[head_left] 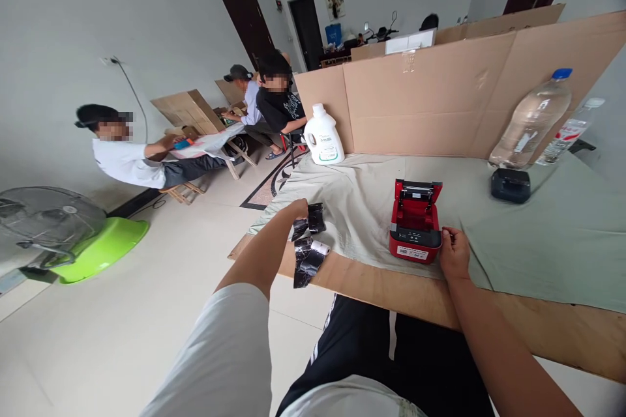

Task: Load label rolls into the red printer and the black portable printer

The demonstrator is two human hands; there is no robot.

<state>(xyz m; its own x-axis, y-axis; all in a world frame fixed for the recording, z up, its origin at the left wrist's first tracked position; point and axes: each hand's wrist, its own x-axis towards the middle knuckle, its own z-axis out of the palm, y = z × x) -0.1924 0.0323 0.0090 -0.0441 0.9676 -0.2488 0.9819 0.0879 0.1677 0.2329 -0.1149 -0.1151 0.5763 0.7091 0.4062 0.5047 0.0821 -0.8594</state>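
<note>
Beside right hand (454,253), open-lidded red printer (415,221)

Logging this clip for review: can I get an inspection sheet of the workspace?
Surface: wooden table partly under a grey-green cloth.
Job's things: red label printer, lid open; black-wrapped paper rolls.
Clutter: white detergent jug, two water bottles, small black device.
Hands: left hand on the rolls; right hand against the printer's side.
Cables: nothing seen on the table.
Surroundings: cardboard screen, seated people, fan.
</note>
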